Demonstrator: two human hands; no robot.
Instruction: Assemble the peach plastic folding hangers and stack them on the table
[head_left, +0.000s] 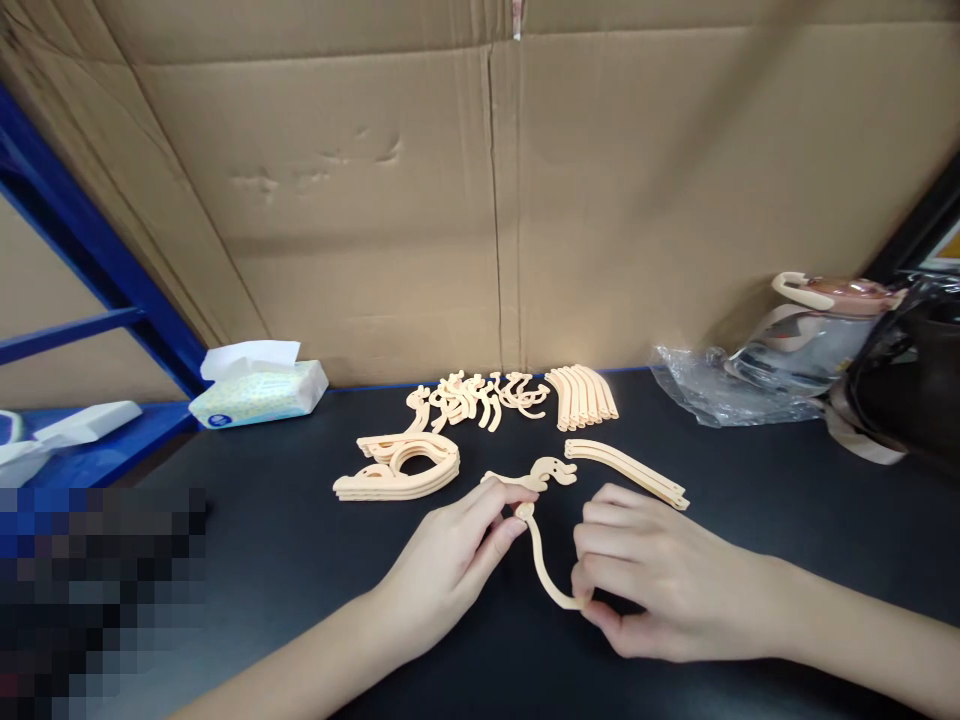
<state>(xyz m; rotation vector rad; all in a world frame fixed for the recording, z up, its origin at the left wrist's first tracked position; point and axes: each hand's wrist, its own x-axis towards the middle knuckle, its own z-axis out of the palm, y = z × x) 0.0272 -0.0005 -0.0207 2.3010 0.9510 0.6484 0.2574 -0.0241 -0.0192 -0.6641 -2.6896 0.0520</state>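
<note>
Between my hands is a thin, curved beige plastic piece [546, 572] with a round joint at its upper end. My left hand [457, 545] pinches it at that joint between thumb and fingers. My right hand [645, 575] grips its lower end, fingers curled. Just beyond my left fingertips lies a beige duck-head-shaped piece [551, 471]; whether it joins the curved piece is hidden by my fingers. A stack of folded beige duck-shaped hangers [412, 488] sits to the left. Beyond my right hand lie curved beige arms [626, 470].
Along the back are a heap of small beige parts [469, 398] and a row of curved arms [581, 397]. A tissue pack [259, 393] stands at the left. Plastic film [720, 390], a clear bottle [802, 340] and a dark bag [911, 380] are at the right. Cardboard [360, 200] walls the back.
</note>
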